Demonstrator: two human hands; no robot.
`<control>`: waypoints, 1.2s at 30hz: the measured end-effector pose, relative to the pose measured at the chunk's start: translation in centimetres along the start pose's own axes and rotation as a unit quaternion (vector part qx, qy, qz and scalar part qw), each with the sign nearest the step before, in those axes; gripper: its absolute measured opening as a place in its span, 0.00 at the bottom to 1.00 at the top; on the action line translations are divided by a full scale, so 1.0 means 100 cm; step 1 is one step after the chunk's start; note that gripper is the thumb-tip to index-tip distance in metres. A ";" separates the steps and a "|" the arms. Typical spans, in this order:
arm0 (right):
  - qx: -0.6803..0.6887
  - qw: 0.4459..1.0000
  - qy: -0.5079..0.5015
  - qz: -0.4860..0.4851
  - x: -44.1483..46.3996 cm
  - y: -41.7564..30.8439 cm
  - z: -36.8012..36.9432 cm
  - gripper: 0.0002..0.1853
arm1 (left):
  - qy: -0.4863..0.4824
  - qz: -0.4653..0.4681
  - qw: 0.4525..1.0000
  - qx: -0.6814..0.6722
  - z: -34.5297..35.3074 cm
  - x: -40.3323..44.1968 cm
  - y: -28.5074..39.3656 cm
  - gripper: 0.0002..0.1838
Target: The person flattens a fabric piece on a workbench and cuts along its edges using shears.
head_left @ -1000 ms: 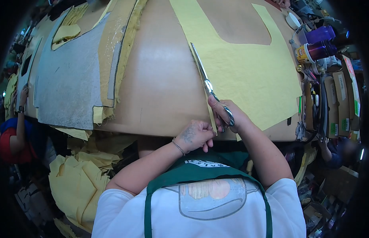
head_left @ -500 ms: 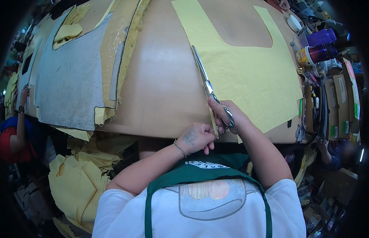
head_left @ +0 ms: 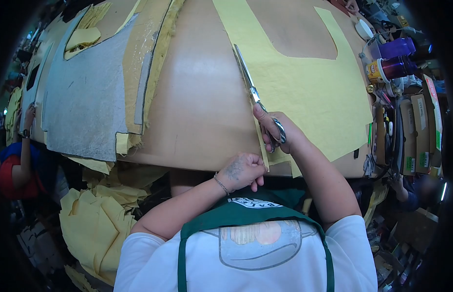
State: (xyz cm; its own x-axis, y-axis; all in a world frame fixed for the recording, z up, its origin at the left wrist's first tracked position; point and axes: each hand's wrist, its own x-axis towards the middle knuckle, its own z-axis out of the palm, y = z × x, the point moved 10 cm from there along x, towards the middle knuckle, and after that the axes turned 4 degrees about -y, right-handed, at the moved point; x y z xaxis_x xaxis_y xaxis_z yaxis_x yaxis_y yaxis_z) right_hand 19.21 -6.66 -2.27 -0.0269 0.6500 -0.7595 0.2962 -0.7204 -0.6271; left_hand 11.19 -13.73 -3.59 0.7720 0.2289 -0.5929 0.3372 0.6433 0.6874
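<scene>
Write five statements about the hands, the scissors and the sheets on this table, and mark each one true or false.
1. The right hand holds the scissors. True.
2. The left hand lies flat on the grey sheet. False: the left hand is at the near edge of the table, at the lower end of a narrow yellow strip.
3. The scissors' blades point away from the person. True.
4. The large yellow sheet is rolled up. False: the large yellow sheet is spread out.
5. The grey sheet lies left of the large yellow sheet. True.
</scene>
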 end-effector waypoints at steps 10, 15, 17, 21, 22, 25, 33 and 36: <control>-0.017 1.000 0.014 0.003 0.006 0.007 -0.003 0.34 | -0.001 -0.001 1.000 0.002 0.000 0.001 -0.002 0.08; 0.007 1.000 0.013 0.004 0.005 0.005 -0.003 0.34 | 0.000 -0.006 1.000 0.001 0.001 -0.001 0.001 0.08; 0.019 1.000 0.012 -0.012 0.005 -0.001 -0.003 0.34 | 0.003 -0.008 1.000 0.007 0.000 -0.001 0.001 0.08; 0.009 1.000 0.004 -0.001 0.008 -0.008 -0.003 0.37 | -0.001 -0.005 1.000 -0.002 0.000 0.000 -0.001 0.07; 0.008 1.000 0.004 -0.004 0.010 -0.009 -0.003 0.38 | -0.001 -0.005 1.000 -0.001 0.000 0.000 -0.001 0.07; 0.002 1.000 0.006 -0.009 0.012 -0.017 -0.004 0.39 | 0.000 -0.007 1.000 0.000 0.000 0.000 -0.001 0.07; -0.020 0.999 0.021 -0.023 0.020 -0.019 -0.005 0.34 | -0.015 -0.001 1.000 0.009 0.003 -0.001 -0.001 0.08; -0.024 1.000 0.013 -0.014 0.021 -0.021 -0.004 0.34 | -0.049 -0.013 0.996 0.071 0.008 -0.007 -0.006 0.08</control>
State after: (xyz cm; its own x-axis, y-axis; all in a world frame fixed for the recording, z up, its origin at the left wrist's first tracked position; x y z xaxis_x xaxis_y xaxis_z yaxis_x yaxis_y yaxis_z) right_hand 18.94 -3.72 -2.48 -0.0122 0.6767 -0.7362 0.3404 -0.6895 -0.6394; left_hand 10.87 -14.80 -3.25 0.8086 0.1374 -0.5721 0.4245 0.5370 0.7290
